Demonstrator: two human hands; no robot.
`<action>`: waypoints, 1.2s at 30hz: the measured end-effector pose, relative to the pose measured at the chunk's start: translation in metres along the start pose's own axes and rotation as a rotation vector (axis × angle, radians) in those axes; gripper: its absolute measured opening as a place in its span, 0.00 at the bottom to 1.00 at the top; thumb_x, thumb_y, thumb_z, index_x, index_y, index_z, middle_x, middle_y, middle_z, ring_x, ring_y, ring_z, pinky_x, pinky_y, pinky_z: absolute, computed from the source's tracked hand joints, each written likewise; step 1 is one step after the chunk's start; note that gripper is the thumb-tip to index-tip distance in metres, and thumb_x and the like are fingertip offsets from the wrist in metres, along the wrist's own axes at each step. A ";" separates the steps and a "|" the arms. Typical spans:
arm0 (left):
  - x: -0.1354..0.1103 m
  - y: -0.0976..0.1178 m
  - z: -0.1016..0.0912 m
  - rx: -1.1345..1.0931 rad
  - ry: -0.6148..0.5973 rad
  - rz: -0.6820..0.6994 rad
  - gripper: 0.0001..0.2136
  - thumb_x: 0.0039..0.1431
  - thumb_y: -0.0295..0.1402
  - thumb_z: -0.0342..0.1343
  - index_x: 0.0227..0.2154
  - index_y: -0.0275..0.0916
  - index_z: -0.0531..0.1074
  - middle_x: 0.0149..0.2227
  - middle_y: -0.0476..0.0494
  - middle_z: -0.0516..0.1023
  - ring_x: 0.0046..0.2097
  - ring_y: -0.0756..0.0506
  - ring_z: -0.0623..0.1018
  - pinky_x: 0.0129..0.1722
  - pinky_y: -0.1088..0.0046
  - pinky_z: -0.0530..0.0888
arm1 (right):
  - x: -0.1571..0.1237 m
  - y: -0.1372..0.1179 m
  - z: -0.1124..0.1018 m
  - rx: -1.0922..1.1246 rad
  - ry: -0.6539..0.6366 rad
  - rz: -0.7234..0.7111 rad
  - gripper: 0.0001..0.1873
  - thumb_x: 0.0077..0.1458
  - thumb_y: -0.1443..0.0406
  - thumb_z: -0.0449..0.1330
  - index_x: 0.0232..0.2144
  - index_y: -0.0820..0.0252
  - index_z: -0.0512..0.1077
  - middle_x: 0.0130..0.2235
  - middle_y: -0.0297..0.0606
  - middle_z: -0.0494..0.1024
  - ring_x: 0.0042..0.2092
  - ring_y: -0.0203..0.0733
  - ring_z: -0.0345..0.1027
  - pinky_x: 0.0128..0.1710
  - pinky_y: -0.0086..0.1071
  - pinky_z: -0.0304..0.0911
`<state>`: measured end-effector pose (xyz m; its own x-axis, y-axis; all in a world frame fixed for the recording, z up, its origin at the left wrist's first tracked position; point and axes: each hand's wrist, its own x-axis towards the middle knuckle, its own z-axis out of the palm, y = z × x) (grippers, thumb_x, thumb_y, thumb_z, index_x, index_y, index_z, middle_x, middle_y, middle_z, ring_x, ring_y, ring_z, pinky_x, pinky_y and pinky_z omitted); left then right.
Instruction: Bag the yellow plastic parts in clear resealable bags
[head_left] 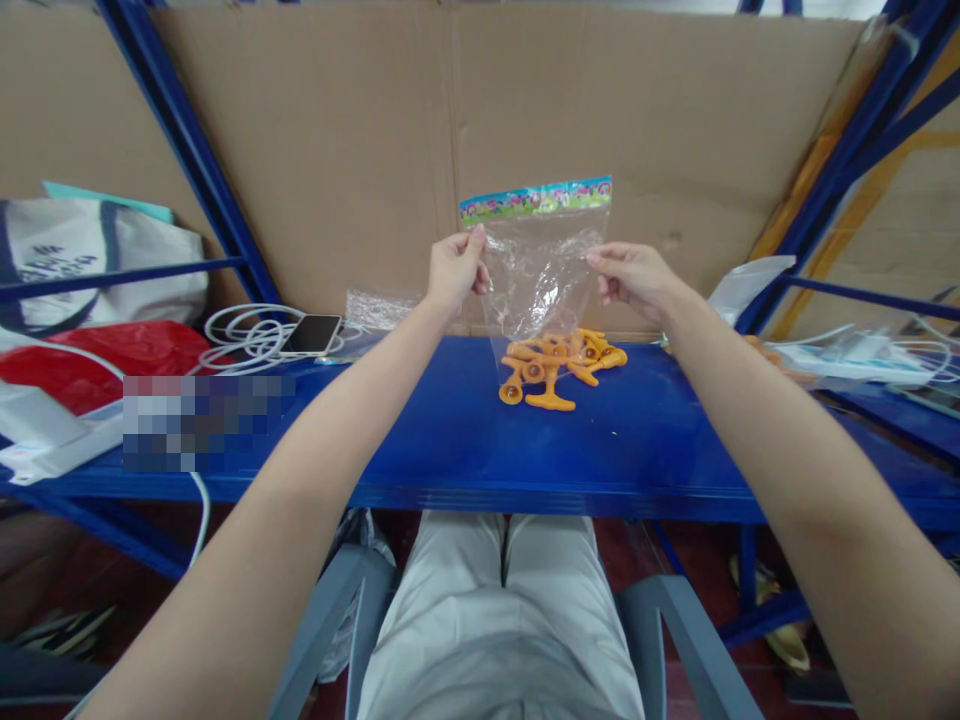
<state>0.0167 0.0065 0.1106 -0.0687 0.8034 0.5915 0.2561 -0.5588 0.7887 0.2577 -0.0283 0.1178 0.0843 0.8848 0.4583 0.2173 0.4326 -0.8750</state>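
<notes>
A clear plastic bag (536,275) with a colourful printed strip along its top hangs upright between my hands, above the blue shelf. My left hand (457,268) pinches its left edge just under the strip. On the opposite side my right hand (630,272) grips the right edge a little lower, thumb against fingers. Behind and below the bag's lower part lies a pile of orange plastic pieces (551,403), some T-shaped with round cup-like ends. Several of them show through the film; whether any sit inside the bag I cannot tell.
The blue shelf (450,440) has a cardboard backing (315,150). At left are a phone (313,335), coiled white cable (240,345), a red bag (150,350) and a canvas tote (142,265). Blue posts flank both sides; white cables and a power strip (862,362) lie at right.
</notes>
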 end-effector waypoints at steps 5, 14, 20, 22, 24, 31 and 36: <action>-0.001 -0.002 -0.001 0.020 -0.012 0.002 0.15 0.67 0.46 0.49 0.40 0.40 0.73 0.18 0.51 0.71 0.23 0.52 0.75 0.23 0.82 0.68 | -0.005 0.007 0.001 -0.030 -0.069 0.060 0.15 0.50 0.58 0.71 0.29 0.61 0.70 0.16 0.26 0.67 0.16 0.28 0.60 0.16 0.22 0.60; -0.001 -0.013 -0.001 0.102 -0.142 -0.050 0.09 0.62 0.36 0.57 0.40 0.36 0.74 0.20 0.48 0.73 0.24 0.51 0.75 0.28 0.75 0.74 | 0.004 0.021 0.005 -0.127 0.137 -0.110 0.16 0.52 0.54 0.67 0.32 0.57 0.69 0.18 0.26 0.68 0.17 0.29 0.61 0.16 0.22 0.59; -0.001 -0.006 0.002 0.021 0.041 0.042 0.14 0.67 0.44 0.50 0.43 0.40 0.73 0.22 0.49 0.74 0.25 0.52 0.76 0.24 0.81 0.70 | 0.000 0.010 0.009 -0.160 0.196 -0.221 0.17 0.55 0.50 0.63 0.39 0.55 0.69 0.23 0.32 0.74 0.23 0.37 0.70 0.20 0.27 0.65; -0.005 0.001 0.003 -0.004 0.086 0.060 0.16 0.68 0.47 0.48 0.45 0.42 0.72 0.26 0.47 0.77 0.26 0.52 0.78 0.23 0.82 0.69 | -0.003 0.003 0.012 -0.144 0.227 -0.259 0.15 0.57 0.52 0.62 0.40 0.54 0.69 0.25 0.33 0.76 0.25 0.37 0.72 0.21 0.27 0.65; -0.008 0.008 0.003 -0.027 0.094 0.061 0.19 0.68 0.51 0.45 0.45 0.43 0.72 0.30 0.46 0.79 0.28 0.52 0.79 0.23 0.82 0.68 | -0.006 -0.004 0.014 -0.123 0.253 -0.291 0.13 0.58 0.53 0.60 0.40 0.53 0.69 0.28 0.33 0.77 0.26 0.37 0.73 0.22 0.26 0.64; -0.007 0.007 -0.002 -0.124 -0.015 -0.034 0.26 0.68 0.54 0.38 0.40 0.38 0.73 0.34 0.42 0.82 0.31 0.49 0.81 0.25 0.78 0.72 | -0.012 -0.010 0.012 -0.057 0.254 -0.186 0.13 0.63 0.55 0.52 0.35 0.56 0.70 0.33 0.36 0.79 0.30 0.37 0.76 0.23 0.25 0.66; -0.002 -0.012 0.000 -0.007 -0.081 -0.047 0.13 0.65 0.35 0.53 0.51 0.44 0.70 0.44 0.44 0.82 0.36 0.48 0.82 0.34 0.73 0.77 | -0.017 0.005 0.020 -0.014 0.214 -0.110 0.10 0.60 0.59 0.56 0.30 0.58 0.66 0.34 0.36 0.79 0.27 0.35 0.74 0.23 0.26 0.67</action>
<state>0.0138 0.0118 0.1002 -0.0018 0.8425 0.5387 0.2481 -0.5215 0.8164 0.2384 -0.0376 0.1030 0.2634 0.7750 0.5745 0.2499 0.5204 -0.8165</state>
